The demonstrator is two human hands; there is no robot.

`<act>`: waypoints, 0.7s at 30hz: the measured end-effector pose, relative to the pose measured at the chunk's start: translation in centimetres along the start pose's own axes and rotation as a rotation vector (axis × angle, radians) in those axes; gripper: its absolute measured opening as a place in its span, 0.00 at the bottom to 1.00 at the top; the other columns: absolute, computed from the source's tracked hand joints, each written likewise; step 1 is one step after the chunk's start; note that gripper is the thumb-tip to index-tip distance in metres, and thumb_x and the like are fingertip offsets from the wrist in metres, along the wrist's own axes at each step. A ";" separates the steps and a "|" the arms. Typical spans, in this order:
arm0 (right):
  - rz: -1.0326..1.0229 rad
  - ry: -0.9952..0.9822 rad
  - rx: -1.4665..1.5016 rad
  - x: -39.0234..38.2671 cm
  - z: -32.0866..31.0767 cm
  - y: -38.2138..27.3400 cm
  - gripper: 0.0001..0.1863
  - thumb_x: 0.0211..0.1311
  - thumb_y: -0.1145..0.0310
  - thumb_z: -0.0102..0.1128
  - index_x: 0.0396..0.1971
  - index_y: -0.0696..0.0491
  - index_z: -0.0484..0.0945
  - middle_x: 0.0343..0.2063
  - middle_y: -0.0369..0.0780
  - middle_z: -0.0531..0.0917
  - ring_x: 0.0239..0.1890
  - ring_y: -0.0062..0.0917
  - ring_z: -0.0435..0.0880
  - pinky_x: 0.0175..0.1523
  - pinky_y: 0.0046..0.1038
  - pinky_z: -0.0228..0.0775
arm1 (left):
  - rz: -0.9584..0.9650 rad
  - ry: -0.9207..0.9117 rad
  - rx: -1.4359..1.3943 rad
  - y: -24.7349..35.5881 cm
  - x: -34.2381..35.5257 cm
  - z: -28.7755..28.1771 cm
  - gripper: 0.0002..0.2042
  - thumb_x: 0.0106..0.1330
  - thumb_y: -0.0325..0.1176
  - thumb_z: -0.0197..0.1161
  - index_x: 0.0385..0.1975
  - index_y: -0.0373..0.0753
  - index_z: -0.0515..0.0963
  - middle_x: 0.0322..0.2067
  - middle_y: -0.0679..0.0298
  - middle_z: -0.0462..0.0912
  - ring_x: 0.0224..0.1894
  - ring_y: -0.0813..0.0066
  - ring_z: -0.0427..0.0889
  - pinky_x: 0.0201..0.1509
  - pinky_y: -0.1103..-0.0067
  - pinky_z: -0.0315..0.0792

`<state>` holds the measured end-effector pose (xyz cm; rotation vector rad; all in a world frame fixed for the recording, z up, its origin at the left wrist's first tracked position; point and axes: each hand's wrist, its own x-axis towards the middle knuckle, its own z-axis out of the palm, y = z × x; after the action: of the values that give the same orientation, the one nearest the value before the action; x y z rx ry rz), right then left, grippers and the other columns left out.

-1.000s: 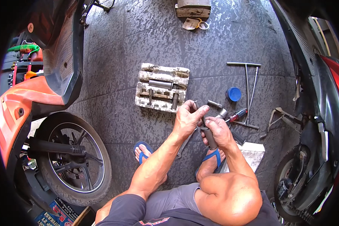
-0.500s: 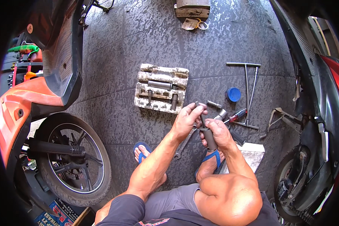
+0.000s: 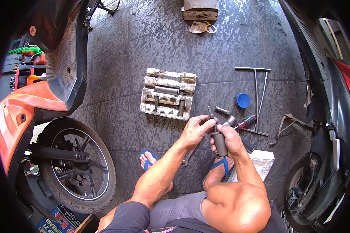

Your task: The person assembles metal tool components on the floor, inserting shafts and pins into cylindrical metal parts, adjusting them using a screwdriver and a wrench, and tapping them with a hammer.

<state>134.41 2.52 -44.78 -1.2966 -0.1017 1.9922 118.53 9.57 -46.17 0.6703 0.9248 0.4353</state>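
My right hand point(image 3: 228, 137) grips a dark grey metal cylinder point(image 3: 221, 146) that stands roughly lengthwise to me. At its upper end my left hand point(image 3: 198, 130) has thumb and fingers closed on a slim metal shaft point(image 3: 209, 111) with a collar near the tip. Just beyond lie a socket piece point(image 3: 222, 110), a hammer point(image 3: 230, 120) and a red-handled screwdriver point(image 3: 246, 122). A spanner point(image 3: 186, 161) is partly hidden under my arm. Ahead, a worn white moulded case point(image 3: 148, 105) holds several grey tool parts. Two T-handle wrenches point(image 3: 256, 89) lie right, beside a round blue tub point(image 3: 242, 101).
An orange-black scooter point(image 3: 31, 95) with its wheel point(image 3: 101, 178) borders the left; a black-red motorbike point(image 3: 326, 116) the right. Wooden blocks point(image 3: 199, 11) and small packets point(image 3: 198, 27) lie far ahead. A metal stand point(image 3: 289, 118), a white block point(image 3: 260, 163) and my sandalled feet are nearby.
The shaft's tip now sticks out above my left fingers, which sit a little lower along it. The cylinder's lower end shows more below my right hand. The whole view has shifted slightly.
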 end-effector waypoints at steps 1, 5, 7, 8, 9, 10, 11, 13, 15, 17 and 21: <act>0.002 -0.006 0.002 0.0 0.1 0.1 0.20 0.73 0.53 0.48 0.42 0.57 0.79 0.23 0.37 0.81 0.19 0.20 0.80 0.23 0.22 0.75 | -0.009 0.036 0.026 -0.1 0.0 -0.1 0.13 0.70 0.39 0.65 0.38 0.34 0.81 0.28 0.69 0.80 0.29 0.84 0.73 0.36 0.83 0.69; -0.195 -0.024 -0.436 0.0 -0.4 -0.1 0.33 0.64 0.60 0.66 0.61 0.63 0.66 0.39 0.45 0.84 0.40 0.24 0.84 0.45 0.27 0.77 | 0.037 0.231 0.140 -1.3 0.9 0.0 0.13 0.70 0.40 0.65 0.32 0.35 0.81 0.25 0.70 0.80 0.25 0.86 0.73 0.29 0.83 0.68; -0.222 -0.011 -0.461 -0.4 -0.9 -0.5 0.35 0.62 0.60 0.69 0.62 0.63 0.65 0.42 0.46 0.84 0.41 0.24 0.84 0.46 0.28 0.78 | -0.007 0.318 0.024 -1.9 1.4 -0.2 0.10 0.69 0.42 0.66 0.33 0.42 0.81 0.24 0.72 0.80 0.25 0.85 0.75 0.31 0.84 0.69; -0.244 -0.004 -0.481 -0.7 -1.0 -0.6 0.38 0.59 0.61 0.71 0.63 0.63 0.64 0.45 0.48 0.83 0.43 0.25 0.84 0.47 0.28 0.78 | -0.007 0.316 0.025 -1.9 1.4 -0.3 0.10 0.69 0.42 0.66 0.33 0.42 0.81 0.24 0.72 0.80 0.25 0.85 0.75 0.31 0.84 0.69; -0.212 0.000 -0.452 -1.4 -0.8 -1.5 0.40 0.57 0.63 0.73 0.64 0.63 0.62 0.48 0.49 0.82 0.45 0.27 0.83 0.47 0.28 0.79 | -0.036 0.355 -0.130 -2.2 1.5 -0.5 0.10 0.70 0.43 0.64 0.33 0.43 0.81 0.25 0.72 0.80 0.26 0.83 0.76 0.32 0.82 0.70; -0.215 0.022 -0.335 -2.1 0.1 -2.0 0.38 0.57 0.71 0.70 0.66 0.59 0.62 0.49 0.47 0.79 0.41 0.25 0.84 0.46 0.27 0.78 | -0.067 0.392 -0.286 -2.5 1.6 -0.9 0.11 0.70 0.44 0.63 0.33 0.44 0.80 0.26 0.72 0.81 0.26 0.81 0.77 0.33 0.79 0.72; -0.303 0.026 -0.356 -2.0 -0.1 -1.7 0.40 0.55 0.72 0.73 0.66 0.58 0.62 0.47 0.47 0.80 0.44 0.26 0.83 0.45 0.26 0.79 | -0.060 0.345 -0.401 -3.2 1.8 -2.0 0.11 0.72 0.46 0.61 0.34 0.45 0.80 0.28 0.70 0.83 0.30 0.77 0.79 0.38 0.75 0.74; -0.351 0.060 -0.315 -2.4 -0.1 -1.6 0.41 0.52 0.76 0.74 0.66 0.55 0.62 0.49 0.47 0.78 0.47 0.24 0.82 0.44 0.25 0.80 | -0.103 0.373 -0.575 -2.8 1.7 -2.2 0.12 0.72 0.46 0.60 0.35 0.45 0.80 0.31 0.68 0.82 0.36 0.75 0.79 0.43 0.75 0.72; -0.539 0.171 -0.418 -2.3 0.3 -1.1 0.35 0.52 0.78 0.72 0.61 0.56 0.67 0.52 0.45 0.77 0.49 0.24 0.81 0.46 0.27 0.80 | -0.110 0.387 -0.691 -2.5 1.8 -2.0 0.12 0.71 0.47 0.60 0.34 0.45 0.80 0.34 0.67 0.81 0.41 0.74 0.77 0.42 0.73 0.71; -0.820 0.262 -0.523 -2.1 0.5 -0.8 0.30 0.52 0.80 0.71 0.57 0.57 0.71 0.51 0.44 0.78 0.51 0.27 0.82 0.51 0.27 0.79 | -0.143 0.320 -0.736 -3.3 2.3 -1.5 0.12 0.71 0.47 0.60 0.35 0.46 0.80 0.34 0.67 0.81 0.41 0.73 0.78 0.42 0.73 0.71; -1.000 0.321 -0.826 -1.9 0.5 -1.7 0.24 0.51 0.78 0.72 0.50 0.58 0.77 0.52 0.49 0.79 0.54 0.39 0.82 0.56 0.33 0.76 | -0.199 0.278 -0.805 -3.9 2.3 0.0 0.11 0.71 0.48 0.60 0.34 0.47 0.79 0.31 0.70 0.80 0.35 0.74 0.75 0.38 0.74 0.68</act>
<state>135.32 2.71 -42.32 -1.5644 -1.2476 0.8529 119.99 8.23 -50.23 -0.2197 0.9655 0.6750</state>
